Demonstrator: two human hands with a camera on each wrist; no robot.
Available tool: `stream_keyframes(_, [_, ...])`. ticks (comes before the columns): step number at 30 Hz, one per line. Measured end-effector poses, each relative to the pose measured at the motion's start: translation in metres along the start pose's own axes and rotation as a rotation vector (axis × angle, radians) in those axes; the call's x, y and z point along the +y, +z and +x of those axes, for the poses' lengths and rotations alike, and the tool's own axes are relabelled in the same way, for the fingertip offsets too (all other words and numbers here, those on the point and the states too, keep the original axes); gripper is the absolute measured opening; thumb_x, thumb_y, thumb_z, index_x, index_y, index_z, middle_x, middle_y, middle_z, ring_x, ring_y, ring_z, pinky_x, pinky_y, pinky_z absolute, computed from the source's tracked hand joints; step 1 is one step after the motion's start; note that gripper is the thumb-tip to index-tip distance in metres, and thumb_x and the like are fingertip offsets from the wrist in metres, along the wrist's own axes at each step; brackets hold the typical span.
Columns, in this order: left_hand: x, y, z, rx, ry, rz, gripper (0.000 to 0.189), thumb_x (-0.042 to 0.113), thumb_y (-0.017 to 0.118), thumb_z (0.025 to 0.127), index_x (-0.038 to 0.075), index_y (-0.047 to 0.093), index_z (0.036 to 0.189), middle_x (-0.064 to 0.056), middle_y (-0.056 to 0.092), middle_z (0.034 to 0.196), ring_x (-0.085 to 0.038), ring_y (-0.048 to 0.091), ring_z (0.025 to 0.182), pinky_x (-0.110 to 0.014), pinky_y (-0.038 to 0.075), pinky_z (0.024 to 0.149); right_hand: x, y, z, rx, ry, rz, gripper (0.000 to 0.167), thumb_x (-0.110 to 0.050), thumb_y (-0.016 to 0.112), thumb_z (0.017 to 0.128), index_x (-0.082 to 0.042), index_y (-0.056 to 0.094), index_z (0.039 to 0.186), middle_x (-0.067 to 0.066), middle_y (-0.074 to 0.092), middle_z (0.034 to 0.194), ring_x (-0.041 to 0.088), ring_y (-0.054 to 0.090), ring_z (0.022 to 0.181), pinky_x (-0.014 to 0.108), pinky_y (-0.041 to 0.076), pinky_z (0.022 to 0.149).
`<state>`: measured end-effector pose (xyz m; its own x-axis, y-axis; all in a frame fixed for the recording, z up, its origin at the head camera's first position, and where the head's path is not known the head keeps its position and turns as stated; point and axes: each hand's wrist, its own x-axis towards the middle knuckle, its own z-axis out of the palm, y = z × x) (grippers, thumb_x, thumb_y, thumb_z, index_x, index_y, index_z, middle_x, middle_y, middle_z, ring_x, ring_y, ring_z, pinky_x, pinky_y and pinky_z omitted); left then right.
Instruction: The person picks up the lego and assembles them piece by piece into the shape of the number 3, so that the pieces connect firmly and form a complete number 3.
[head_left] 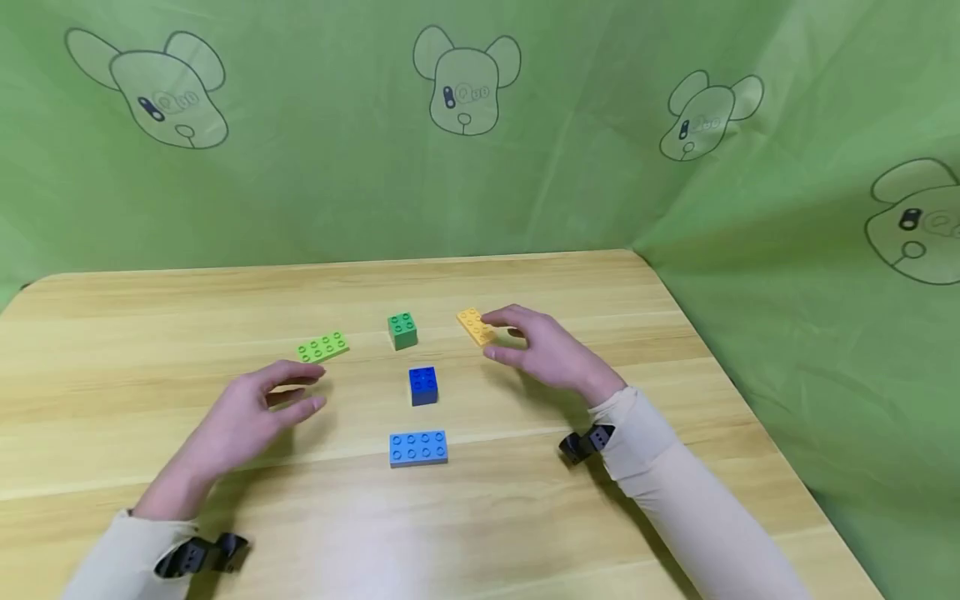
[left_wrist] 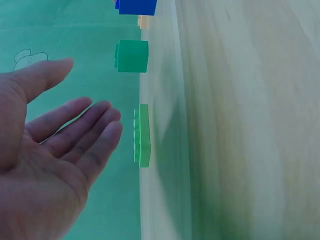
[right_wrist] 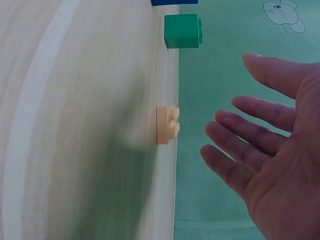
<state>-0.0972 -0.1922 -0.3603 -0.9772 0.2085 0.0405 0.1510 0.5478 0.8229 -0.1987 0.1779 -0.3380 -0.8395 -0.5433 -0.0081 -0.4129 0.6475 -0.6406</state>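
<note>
My left hand (head_left: 251, 412) hovers over the table's left part with fingers loosely bent and nothing in them. Just beyond its fingertips lies a flat lime-green building brick (head_left: 323, 347), which also shows in the left wrist view (left_wrist: 144, 136). On the other side, my right hand (head_left: 546, 346) is held above the table, fingers relaxed and apart. Its fingertips overlap the edge of a flat yellow-orange brick (head_left: 476, 326) in the head view. The right wrist view shows a gap between that brick (right_wrist: 163, 125) and the fingers.
Between the hands stand a green square brick (head_left: 402, 332) and a dark blue square brick (head_left: 423, 387). Nearer the front lies a longer light blue brick (head_left: 418, 449). A green curtain (head_left: 480, 192) hangs behind the wooden table (head_left: 465, 533) and along its right side.
</note>
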Motion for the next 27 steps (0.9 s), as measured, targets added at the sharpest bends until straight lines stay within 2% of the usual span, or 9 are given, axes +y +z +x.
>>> stream_keyframes(7, [0.003,0.004,-0.002,-0.092,-0.006,-0.083,0.050,0.027,0.071,0.092,0.000,0.057,0.132,-0.018,0.056,0.134,-0.039,0.056,0.118,-0.045,0.049,0.096,0.000,0.004,0.002,0.001,0.010,0.007,0.048,-0.027,0.067,0.095,-0.008,0.055,0.137,0.007,0.054,0.136,0.028,0.049,0.126,0.046,0.038,0.107])
stream_keyframes(13, [0.009,0.011,-0.002,-0.149,0.031,-0.148,0.050,0.023,0.073,0.091,-0.002,0.057,0.131,-0.017,0.056,0.132,-0.038,0.055,0.120,-0.043,0.047,0.098,-0.002,0.009,0.004,-0.006,0.039,-0.001,0.046,-0.028,0.068,0.094,-0.012,0.057,0.136,0.007,0.052,0.139,0.029,0.043,0.132,0.048,0.032,0.111])
stream_keyframes(19, [0.008,0.018,0.002,-0.177,0.047,-0.142,0.048,0.023,0.074,0.089,0.000,0.059,0.128,-0.014,0.058,0.130,-0.036,0.056,0.119,-0.044,0.047,0.099,-0.010,0.013,0.008,-0.013,0.029,0.002,0.046,-0.031,0.067,0.094,-0.014,0.057,0.136,0.005,0.051,0.141,0.026,0.042,0.132,0.048,0.031,0.111])
stream_keyframes(27, [0.010,0.026,0.006,-0.229,0.016,-0.157,0.045,0.024,0.074,0.089,0.003,0.061,0.127,-0.011,0.059,0.129,-0.035,0.057,0.118,-0.046,0.047,0.099,-0.016,0.021,0.014,-0.074,-0.002,0.076,0.047,-0.029,0.068,0.095,-0.011,0.056,0.136,0.002,0.052,0.140,0.028,0.046,0.130,0.042,0.036,0.109])
